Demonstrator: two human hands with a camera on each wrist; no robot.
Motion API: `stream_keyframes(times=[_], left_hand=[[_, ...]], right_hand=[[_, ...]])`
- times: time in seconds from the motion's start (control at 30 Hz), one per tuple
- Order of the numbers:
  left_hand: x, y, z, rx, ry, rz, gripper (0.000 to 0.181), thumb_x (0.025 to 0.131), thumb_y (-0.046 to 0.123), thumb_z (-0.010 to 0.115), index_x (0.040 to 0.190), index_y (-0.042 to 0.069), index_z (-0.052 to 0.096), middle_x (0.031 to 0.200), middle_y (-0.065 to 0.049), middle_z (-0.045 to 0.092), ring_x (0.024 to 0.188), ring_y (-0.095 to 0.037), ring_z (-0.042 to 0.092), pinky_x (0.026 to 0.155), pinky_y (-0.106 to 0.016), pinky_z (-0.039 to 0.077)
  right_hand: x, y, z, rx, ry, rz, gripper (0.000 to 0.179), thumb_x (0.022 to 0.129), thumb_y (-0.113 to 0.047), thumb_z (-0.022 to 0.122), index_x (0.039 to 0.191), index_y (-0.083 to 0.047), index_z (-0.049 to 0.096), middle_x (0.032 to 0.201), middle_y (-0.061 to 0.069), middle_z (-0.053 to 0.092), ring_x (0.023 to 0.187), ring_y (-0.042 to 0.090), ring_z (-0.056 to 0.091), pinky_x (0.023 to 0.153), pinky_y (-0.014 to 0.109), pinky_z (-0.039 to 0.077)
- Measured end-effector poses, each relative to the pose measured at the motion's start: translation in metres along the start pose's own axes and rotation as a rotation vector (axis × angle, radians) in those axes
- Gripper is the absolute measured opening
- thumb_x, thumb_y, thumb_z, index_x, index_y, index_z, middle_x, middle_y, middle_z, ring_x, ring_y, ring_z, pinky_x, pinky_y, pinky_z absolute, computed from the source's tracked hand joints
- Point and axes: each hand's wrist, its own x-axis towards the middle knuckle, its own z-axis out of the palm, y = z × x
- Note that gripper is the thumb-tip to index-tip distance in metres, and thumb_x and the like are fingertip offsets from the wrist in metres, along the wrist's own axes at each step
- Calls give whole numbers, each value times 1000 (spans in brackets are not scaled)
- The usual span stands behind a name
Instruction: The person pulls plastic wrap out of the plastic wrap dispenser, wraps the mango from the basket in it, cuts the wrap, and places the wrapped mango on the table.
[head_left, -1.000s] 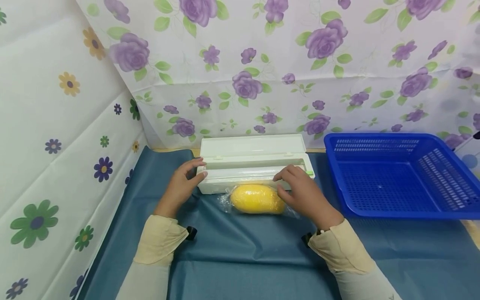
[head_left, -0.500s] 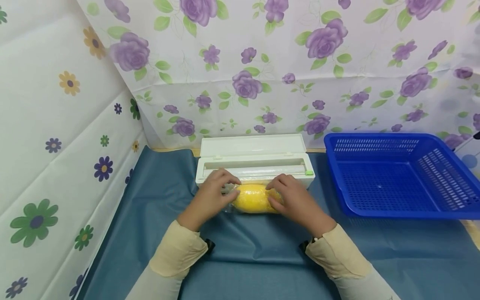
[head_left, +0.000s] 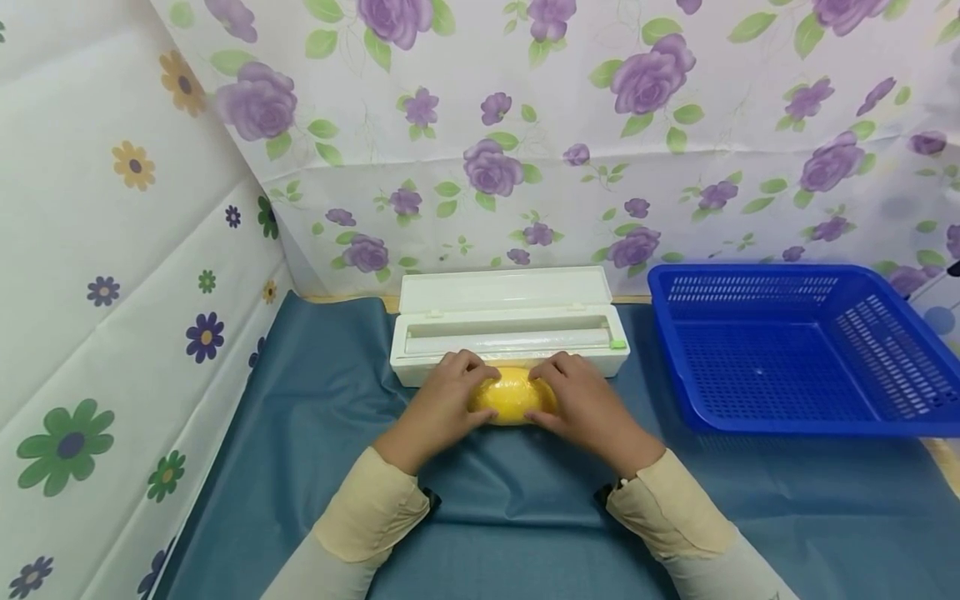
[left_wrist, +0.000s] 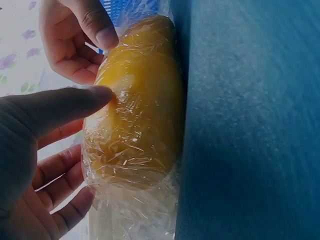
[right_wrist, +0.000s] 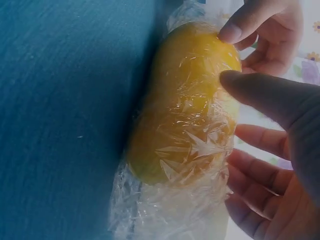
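A yellow oval fruit (head_left: 513,396), its exact kind unclear, lies lengthwise on the cloth, wrapped in clear cling film. My left hand (head_left: 442,404) holds its left half, thumb on the near side and fingers on the far side. The right hand (head_left: 588,404) does the same on the right half. Both thumbs lie close together at the middle. In the left wrist view, loose crumpled film (left_wrist: 140,210) sticks out past the fruit's end. Right behind stands a white cling film dispenser (head_left: 405,371), lid raised, with a film roll (head_left: 510,342) inside.
A blue plastic basket (head_left: 675,375) with slotted walls stands to the right of the dispenser. A green slider (head_left: 617,344) sits at the dispenser's right end. Blue-green cloth (head_left: 510,550) covers the table, and a flowered sheet (head_left: 450,117) hangs behind.
My left hand has left the dispenser's left end and come right and nearer onto the fruit. The right hand has shifted slightly left along the fruit, so the hands are closer together.
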Motion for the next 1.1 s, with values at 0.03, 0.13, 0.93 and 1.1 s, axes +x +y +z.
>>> stream_keyframes(times=[0.03,0.13,0.93,1.1], left_hand=[[0,0,0,3,-1,4,45,82,26,86,122,12,69,113,-5,60,103,-24,54,95,-40,48],[0,2,-1,3,-6,8,45,84,25,85,123,11,68,114,-6,61,105,-25,56,97,-42,49],[-3,3,11,135,-23,27,69,76,28,91,135,14,57,121,-10,55,108,-25,54,97,-42,50],[-4,5,9,123,-41,26,67,78,29,89,135,13,58,118,-9,52,103,-24,52,93,-41,51]], right_hand=[[0,0,0,-7,-1,-1,52,75,-35,91,113,-10,66,107,8,64,99,28,60,91,44,51],[-1,-1,1,-23,5,-7,56,73,-34,92,115,-9,65,107,9,65,99,29,61,91,46,51],[-2,1,2,23,-37,49,54,80,-32,88,122,-8,64,116,11,66,107,30,62,96,48,51],[-2,1,1,22,-56,43,61,76,-33,90,125,-6,65,119,12,64,110,30,61,99,47,51]])
